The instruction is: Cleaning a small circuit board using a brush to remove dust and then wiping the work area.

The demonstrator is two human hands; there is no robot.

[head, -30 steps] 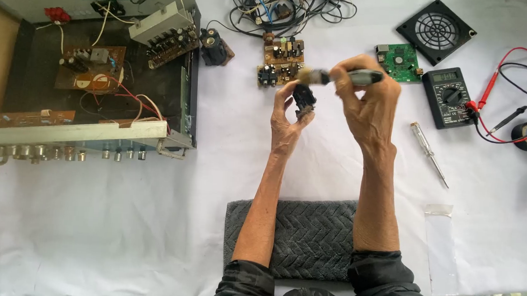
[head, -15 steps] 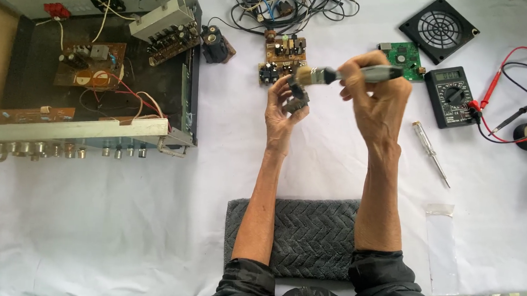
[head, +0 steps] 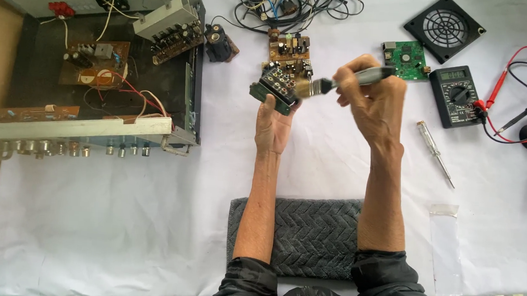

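Centrally, hands grasping connector block [head: 277,87] (left [head: 275,125]), brush [head: 347,80] (right [head: 373,106]), bare cloth [head: 119,218] around.

Brush tip and held part: shift over the last second.

My left hand [head: 275,125] has turned the small black jack block on its green circuit strip [head: 277,88], so I now see its face of round sockets, where a second ago only a dark side showed. My right hand [head: 373,106] has swung the grey-handled brush [head: 353,79] lower, and its pale bristles now touch the block's right edge instead of hovering above it.
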